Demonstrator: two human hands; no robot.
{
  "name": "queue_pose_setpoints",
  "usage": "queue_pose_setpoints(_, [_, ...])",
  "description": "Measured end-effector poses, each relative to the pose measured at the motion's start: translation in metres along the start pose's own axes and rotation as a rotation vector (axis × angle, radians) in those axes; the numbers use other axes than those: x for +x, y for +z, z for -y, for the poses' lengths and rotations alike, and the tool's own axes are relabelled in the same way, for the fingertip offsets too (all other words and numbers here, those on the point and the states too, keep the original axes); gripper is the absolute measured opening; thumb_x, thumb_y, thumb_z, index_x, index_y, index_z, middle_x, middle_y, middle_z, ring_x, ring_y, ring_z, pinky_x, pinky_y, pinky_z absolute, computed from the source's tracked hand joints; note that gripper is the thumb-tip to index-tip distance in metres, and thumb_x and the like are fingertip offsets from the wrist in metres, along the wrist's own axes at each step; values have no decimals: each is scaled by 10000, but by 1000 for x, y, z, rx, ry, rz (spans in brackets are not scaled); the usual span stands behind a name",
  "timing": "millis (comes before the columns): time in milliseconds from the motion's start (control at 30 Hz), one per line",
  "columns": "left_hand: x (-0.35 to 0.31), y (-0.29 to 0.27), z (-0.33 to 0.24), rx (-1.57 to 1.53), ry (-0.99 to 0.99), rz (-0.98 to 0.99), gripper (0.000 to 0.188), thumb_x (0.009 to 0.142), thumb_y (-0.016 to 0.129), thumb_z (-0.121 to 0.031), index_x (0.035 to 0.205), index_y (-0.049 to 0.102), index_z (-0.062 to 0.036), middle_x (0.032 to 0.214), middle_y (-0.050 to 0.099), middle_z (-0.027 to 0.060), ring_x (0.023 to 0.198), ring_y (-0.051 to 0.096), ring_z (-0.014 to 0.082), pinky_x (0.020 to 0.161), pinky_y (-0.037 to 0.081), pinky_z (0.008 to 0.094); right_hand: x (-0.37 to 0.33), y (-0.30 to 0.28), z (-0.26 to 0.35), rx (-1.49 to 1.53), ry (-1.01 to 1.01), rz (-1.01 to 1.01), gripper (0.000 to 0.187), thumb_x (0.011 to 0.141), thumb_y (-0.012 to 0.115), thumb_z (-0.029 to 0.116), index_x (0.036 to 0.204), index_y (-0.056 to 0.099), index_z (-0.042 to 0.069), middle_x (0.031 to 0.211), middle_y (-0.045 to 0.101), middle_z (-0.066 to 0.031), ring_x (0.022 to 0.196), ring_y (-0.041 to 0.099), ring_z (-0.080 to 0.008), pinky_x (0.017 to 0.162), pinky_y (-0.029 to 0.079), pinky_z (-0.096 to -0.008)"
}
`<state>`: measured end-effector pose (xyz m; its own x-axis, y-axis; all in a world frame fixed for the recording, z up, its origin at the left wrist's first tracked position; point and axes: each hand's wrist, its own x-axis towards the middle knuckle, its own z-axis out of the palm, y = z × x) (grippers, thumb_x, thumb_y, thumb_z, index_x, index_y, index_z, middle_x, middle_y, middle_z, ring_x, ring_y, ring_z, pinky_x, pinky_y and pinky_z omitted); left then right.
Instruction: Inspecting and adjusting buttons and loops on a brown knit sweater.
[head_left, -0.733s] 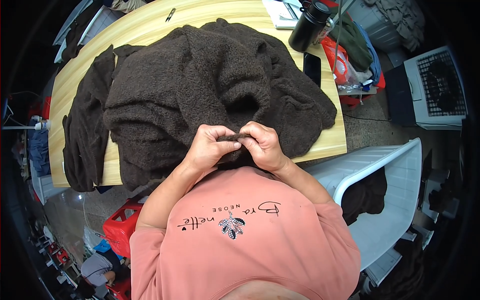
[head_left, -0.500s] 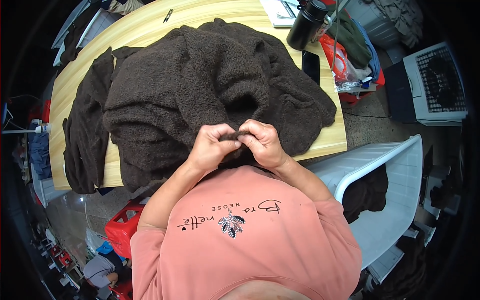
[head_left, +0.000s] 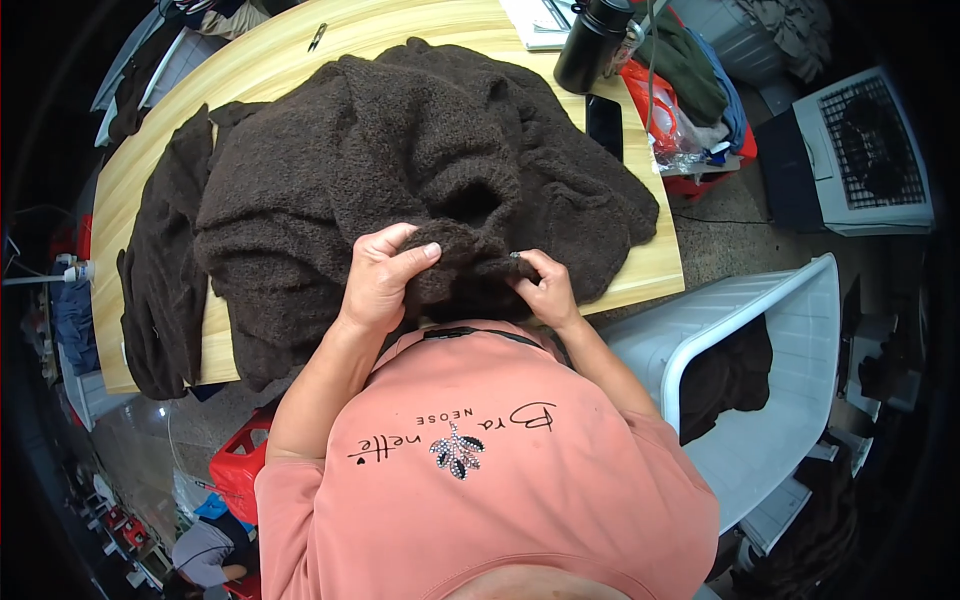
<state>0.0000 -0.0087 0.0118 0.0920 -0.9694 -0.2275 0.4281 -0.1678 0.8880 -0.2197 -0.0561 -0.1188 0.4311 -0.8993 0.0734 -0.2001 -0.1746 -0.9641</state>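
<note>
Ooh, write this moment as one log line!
left hand: holds brown knit; right hand: pinches brown knit; brown knit: heaped on table; phone: on table

pale wood-grain table (head_left: 270,62) here, mostly buried under a big rumpled heap of dark brown knit garment (head_left: 290,165); a long sleeve-like length of dark knit (head_left: 165,270) runs down the left end, can't tell if it's the same piece; little thread snips (head_left: 316,38) sit near the far edge; over on the right there's a black smartphone (head_left: 604,127) just beside the heap, a black flask (head_left: 594,45) standing past it, plus some white paper (head_left: 522,20)
</note>
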Motion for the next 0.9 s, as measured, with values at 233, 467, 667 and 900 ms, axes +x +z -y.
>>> queue_pose_setpoints(233, [-4, -6, -11, -146, -26, -80, 134, 822, 575, -33, 926, 625, 34, 868, 666, 94, 740, 629, 135, 702, 513, 267, 4, -4, 11, 51, -61, 225, 245, 732, 633, 5, 974, 605, -6, 903, 621, -91, 865, 595, -186, 785, 459, -276])
queue_pose_setpoints(467, [-8, -10, -13, -178, -14, -81, 144, 830, 564, -50, 931, 623, 33, 870, 666, 99, 733, 628, 139, 705, 510, 270, 3, 1, 37, 481, 135, 200, 251, 757, 635, -44, 1001, 593, -5, 924, 591, -38, 893, 540, -87, 799, 451, -240])
queue_pose_setpoints(667, [-16, -18, -18, -178, -7, -121, 171, 804, 571, -49, 940, 620, 42, 879, 665, 111, 744, 633, 155, 717, 513, 282, 6, -1, 62, 153, -213, -211, 283, 763, 603, -107, 1027, 564, -13, 878, 613, -52, 822, 578, -80, 752, 455, -208])
queue_pose_setpoints(900, [-19, 0, -23, -115, 37, -28, 142, 796, 579, -10, 918, 631, 41, 870, 660, 111, 749, 620, 133, 717, 501, 254, 8, -20, 120, -193, -891, -72, 311, 668, 586, -110, 964, 542, -22, 883, 639, -166, 692, 643, -257, 585, 515, -310])
